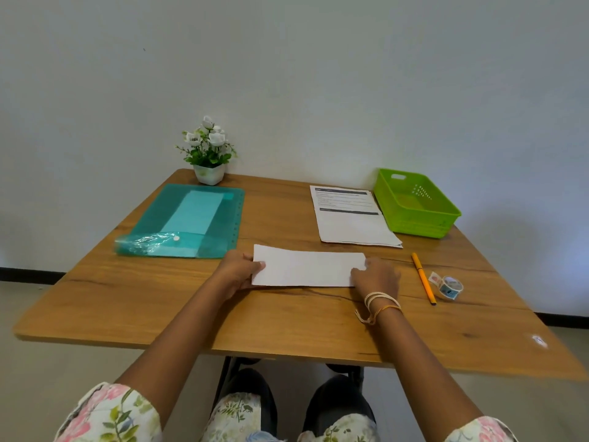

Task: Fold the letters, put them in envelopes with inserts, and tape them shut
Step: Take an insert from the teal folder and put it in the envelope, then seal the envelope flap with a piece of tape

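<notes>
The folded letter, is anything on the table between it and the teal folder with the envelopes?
Nothing visible. Only bare table lies between the folded letter, held by both hands, and the teal folder at its upper left.

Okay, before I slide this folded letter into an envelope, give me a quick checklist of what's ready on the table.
1. White folded letter lies flat on the wooden table: ok.
2. Left hand and right hand hold its ends: ok.
3. Envelope out of the teal plastic folder: not ok.
4. Insert identified: cannot tell; only a printed sheet stack shows.
5. Patterned tape roll near right hand: ok.
</notes>
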`<state>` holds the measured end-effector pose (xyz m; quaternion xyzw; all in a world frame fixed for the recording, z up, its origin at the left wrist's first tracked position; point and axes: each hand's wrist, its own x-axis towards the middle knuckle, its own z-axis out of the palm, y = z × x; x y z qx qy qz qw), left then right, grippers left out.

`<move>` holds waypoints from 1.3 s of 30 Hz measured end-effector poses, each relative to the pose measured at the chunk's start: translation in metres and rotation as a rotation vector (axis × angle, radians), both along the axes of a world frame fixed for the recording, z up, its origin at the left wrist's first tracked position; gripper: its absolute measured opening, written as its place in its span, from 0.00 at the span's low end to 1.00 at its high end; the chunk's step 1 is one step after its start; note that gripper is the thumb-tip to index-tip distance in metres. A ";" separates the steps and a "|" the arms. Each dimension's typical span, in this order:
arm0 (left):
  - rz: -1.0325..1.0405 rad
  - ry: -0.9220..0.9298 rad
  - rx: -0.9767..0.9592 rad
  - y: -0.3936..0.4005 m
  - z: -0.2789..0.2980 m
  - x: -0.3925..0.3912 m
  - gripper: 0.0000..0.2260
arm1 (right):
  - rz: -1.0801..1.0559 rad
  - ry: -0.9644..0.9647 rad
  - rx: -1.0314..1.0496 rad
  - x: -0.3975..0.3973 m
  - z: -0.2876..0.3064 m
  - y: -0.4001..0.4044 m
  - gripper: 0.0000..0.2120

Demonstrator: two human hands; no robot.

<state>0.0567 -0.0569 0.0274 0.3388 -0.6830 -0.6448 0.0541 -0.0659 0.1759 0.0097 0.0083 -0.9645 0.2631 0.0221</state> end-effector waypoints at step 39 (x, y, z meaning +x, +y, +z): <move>-0.362 0.183 -1.079 0.155 -0.030 -0.047 0.16 | -0.281 0.432 -0.095 -0.025 -0.008 0.117 0.10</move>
